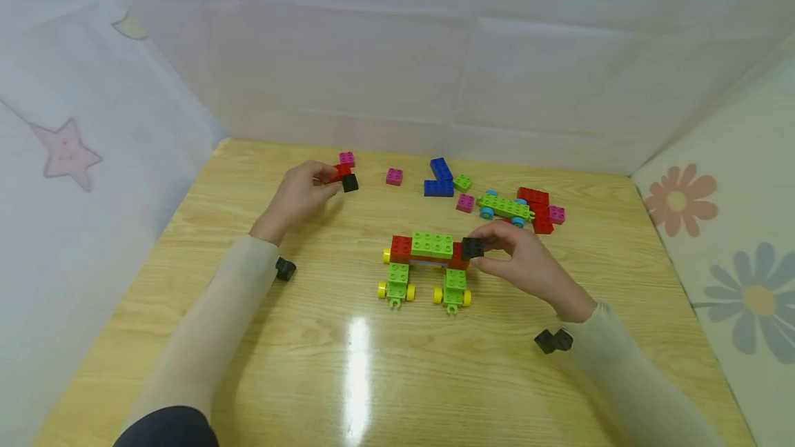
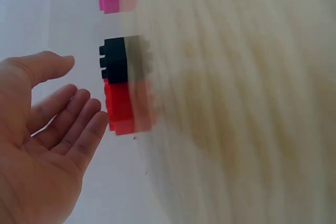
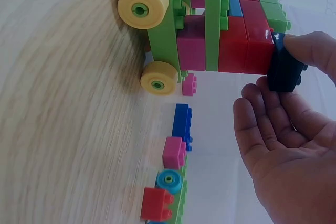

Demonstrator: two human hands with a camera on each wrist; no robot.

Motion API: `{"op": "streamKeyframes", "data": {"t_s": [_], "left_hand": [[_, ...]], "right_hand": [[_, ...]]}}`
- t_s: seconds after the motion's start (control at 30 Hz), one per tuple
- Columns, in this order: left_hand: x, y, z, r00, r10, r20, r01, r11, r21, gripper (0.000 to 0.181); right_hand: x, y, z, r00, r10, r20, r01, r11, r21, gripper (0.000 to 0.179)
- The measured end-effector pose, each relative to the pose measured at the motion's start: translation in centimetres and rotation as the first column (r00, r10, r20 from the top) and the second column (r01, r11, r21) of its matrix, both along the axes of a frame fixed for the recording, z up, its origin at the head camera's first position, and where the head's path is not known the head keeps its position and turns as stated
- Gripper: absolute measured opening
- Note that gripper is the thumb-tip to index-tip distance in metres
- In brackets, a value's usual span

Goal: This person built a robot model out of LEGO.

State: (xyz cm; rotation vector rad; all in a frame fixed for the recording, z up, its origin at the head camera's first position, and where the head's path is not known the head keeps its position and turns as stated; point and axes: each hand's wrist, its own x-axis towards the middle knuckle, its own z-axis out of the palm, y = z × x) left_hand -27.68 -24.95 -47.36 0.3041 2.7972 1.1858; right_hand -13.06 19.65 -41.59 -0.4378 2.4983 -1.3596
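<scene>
A built toy of red, green and pink bricks, with green blocks on top, stands on yellow-wheeled bases on the table. At its right end my right hand pinches a black brick between thumb and fingers. The black brick touches the red brick on the top layer; whether it is fully pressed on, I cannot tell. Farther left, my left hand reaches toward a red brick and a black brick lying side by side. Its fingers are loosely bent, with nothing between them.
Toward the back lie pink bricks, blue bricks and a small green brick. A green base with blue wheels stands beside several red bricks at the back right. White sheeting hangs behind the table.
</scene>
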Motion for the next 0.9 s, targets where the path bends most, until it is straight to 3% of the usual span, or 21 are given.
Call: {"op": "streamKeyframes", "data": {"t_s": [0.13,0.33,0.63,0.9], "left_hand": [[-1.2,0.7,-0.4,1.0,-0.01,0.011,0.01,1.0,-0.02,0.045],[-2.3,1.8,-0.1,0.998,-0.059,0.032,0.062,0.993,-0.102,0.044],[-2.9,2.3,-0.1,0.993,-0.082,0.084,0.096,0.979,-0.182,0.047],[-2.8,2.5,0.0,0.99,-0.088,0.109,0.107,0.976,-0.191,0.047]], "right_hand": [[0.4,0.8,0.1,1.0,-0.026,0.004,0.026,1.0,0.013,0.033],[0.8,1.9,0.3,0.999,-0.051,0.0,0.051,0.998,0.045,0.036],[0.8,2.4,0.1,0.998,-0.065,0.004,0.065,0.997,0.038,0.036],[0.7,2.6,0.1,0.998,-0.06,-0.005,0.06,0.998,0.034,0.036]]}}
